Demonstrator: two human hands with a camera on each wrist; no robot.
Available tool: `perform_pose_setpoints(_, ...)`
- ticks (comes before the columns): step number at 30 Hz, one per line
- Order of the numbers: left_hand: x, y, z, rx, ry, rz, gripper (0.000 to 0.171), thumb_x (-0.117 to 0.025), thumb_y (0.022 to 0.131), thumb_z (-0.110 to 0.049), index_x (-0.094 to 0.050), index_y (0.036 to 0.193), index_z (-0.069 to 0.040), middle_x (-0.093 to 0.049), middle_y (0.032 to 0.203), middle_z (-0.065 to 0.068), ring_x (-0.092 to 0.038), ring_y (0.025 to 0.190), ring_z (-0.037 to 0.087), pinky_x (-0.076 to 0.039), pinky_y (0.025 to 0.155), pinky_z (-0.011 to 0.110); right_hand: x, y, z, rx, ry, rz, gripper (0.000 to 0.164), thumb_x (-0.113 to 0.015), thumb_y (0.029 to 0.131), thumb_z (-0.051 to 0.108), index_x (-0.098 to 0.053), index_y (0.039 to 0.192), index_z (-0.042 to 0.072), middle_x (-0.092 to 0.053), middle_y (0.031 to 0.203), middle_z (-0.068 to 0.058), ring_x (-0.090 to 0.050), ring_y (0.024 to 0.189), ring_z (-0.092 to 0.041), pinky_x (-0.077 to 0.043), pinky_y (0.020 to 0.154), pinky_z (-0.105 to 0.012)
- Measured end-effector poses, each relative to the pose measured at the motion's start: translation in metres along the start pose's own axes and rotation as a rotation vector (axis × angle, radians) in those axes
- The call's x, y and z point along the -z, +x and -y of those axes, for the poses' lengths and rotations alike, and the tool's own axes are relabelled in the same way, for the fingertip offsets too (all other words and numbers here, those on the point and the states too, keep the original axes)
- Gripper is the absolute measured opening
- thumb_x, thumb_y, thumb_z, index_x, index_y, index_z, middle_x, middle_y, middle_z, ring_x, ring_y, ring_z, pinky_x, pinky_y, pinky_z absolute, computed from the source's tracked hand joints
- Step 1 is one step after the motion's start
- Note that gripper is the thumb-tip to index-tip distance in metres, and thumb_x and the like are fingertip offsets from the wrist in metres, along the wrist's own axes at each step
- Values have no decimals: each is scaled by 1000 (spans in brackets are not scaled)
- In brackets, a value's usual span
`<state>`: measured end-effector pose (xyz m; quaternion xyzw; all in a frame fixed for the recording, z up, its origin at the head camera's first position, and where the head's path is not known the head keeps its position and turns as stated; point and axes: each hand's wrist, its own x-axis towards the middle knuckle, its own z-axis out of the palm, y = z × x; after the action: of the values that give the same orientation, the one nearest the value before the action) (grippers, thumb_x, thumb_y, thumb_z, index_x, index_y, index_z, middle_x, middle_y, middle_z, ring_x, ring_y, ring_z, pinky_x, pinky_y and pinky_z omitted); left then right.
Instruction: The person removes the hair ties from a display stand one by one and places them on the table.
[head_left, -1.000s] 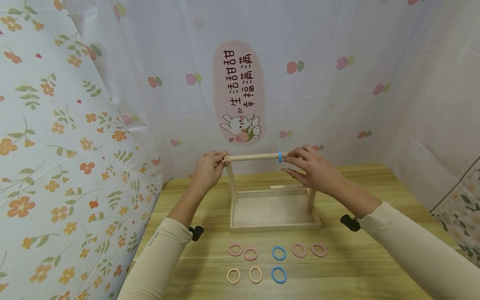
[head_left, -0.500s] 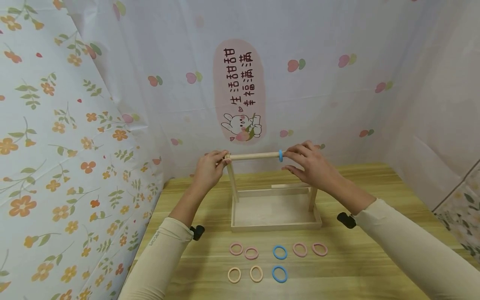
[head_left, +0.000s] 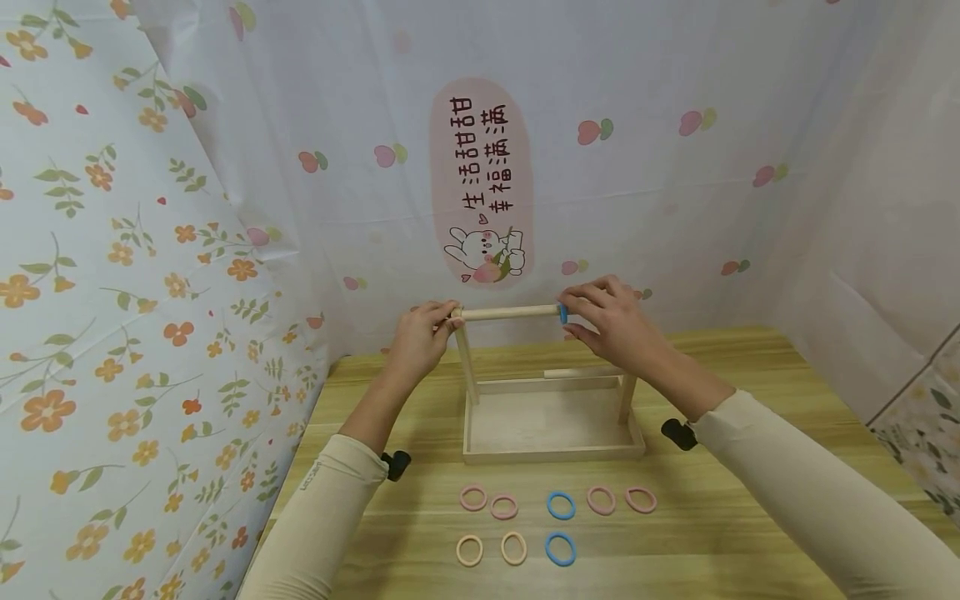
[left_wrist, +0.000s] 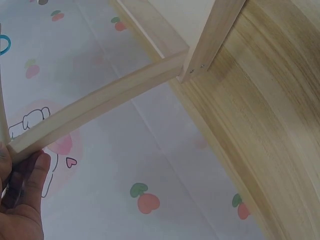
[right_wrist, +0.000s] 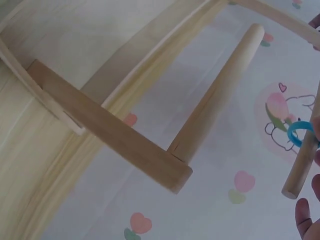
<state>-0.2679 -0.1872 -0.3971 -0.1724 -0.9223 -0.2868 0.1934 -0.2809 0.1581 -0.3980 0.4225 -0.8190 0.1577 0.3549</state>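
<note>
A wooden rack has a tray base point(head_left: 552, 457), a left post point(head_left: 467, 364) with a long upper rod point(head_left: 510, 313), and a shorter right post point(head_left: 627, 400) with a lower rod point(head_left: 572, 373). My left hand point(head_left: 418, 340) grips the left post's top, where the upper rod joins; the left wrist view shows fingers point(left_wrist: 35, 182) under that end. My right hand point(head_left: 618, 325) pinches a blue ring point(head_left: 564, 315) near the upper rod's free end. In the right wrist view the blue ring point(right_wrist: 292, 134) encircles the rod, whose tip point(right_wrist: 291, 192) sticks out past it.
On the wooden table point(head_left: 405, 533) before the tray lie several pink rings point(head_left: 473, 509), two blue rings point(head_left: 560, 562) and two cream rings point(head_left: 469, 563). A printed white curtain point(head_left: 637, 200) hangs behind, and a floral curtain point(head_left: 150, 333) lines the left side.
My right hand has shifted slightly left, and its fingers now overlap the blue ring instead of lying just right of it. The left hand keeps its hold on the post's top.
</note>
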Motion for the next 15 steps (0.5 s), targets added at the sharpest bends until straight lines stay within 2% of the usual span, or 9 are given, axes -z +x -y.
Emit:
perform_pose_setpoints(7,0,0,0,-3,-13,12,42,-72,107,-24,-73,143,-3,-77,136,21,-76,113,39,-68,91,46,-7,3,-1,-25,32,-3,41,-93,87,4,-80,126,3,-79,124,-16,-62,104,-40,-52,84,-51)
perform_pose_setpoints(15,1,0,1,-5,-22,3,42,-73,107,-24,-74,143,-3,-77,135,21,-75,112,40,-69,89,46,-11,3,-1,-34,42,-12,32,-90,89,1,-81,121,2,-81,119,-16,-63,101,-40,-53,83,-52)
